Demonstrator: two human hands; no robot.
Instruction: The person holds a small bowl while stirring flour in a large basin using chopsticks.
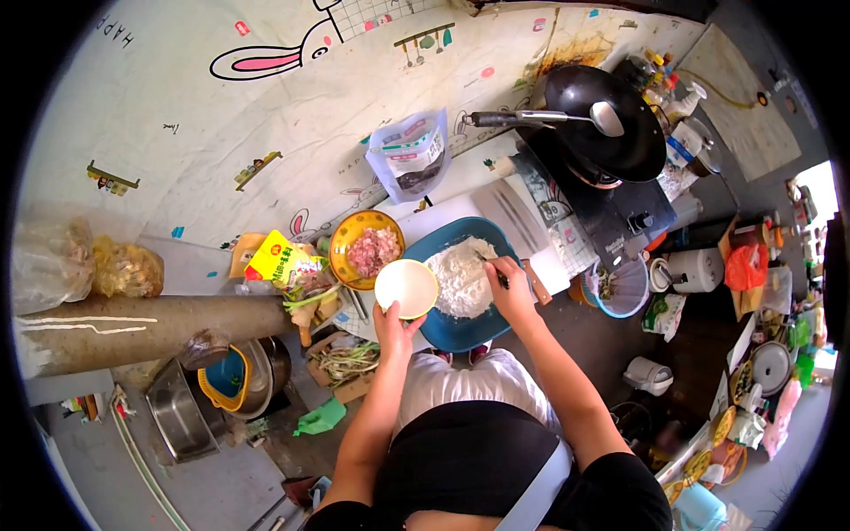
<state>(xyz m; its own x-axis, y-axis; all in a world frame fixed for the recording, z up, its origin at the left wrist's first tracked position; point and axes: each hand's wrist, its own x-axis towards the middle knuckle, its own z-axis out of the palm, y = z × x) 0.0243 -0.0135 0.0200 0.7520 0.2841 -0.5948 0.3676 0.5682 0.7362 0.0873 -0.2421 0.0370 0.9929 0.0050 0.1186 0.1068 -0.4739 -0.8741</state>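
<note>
My left hand (395, 333) grips a small pale bowl (406, 288) with a yellow-green rim, held at the left edge of a blue basin (494, 232). White flour (459, 281) lies heaped in the basin. Over its right side, the closed fingers of my right hand (512, 290) hold a thin dark utensil (482, 257); its tip is at the flour and its kind is unclear. Just behind the pale bowl stands a yellow patterned bowl (340, 239) with chopped pink meat (373, 251). A cleaver (507, 215) lies on the white cutting board (537, 202) behind the basin.
At the back right, a black wok (639, 146) with a ladle (606, 119) rests on a stove (630, 212). A plastic packet (409, 155) leans against the wall. To the left are a yellow packet (282, 259), green vegetables (345, 361) and a metal sink (181, 416). A clear basket (620, 290) is right.
</note>
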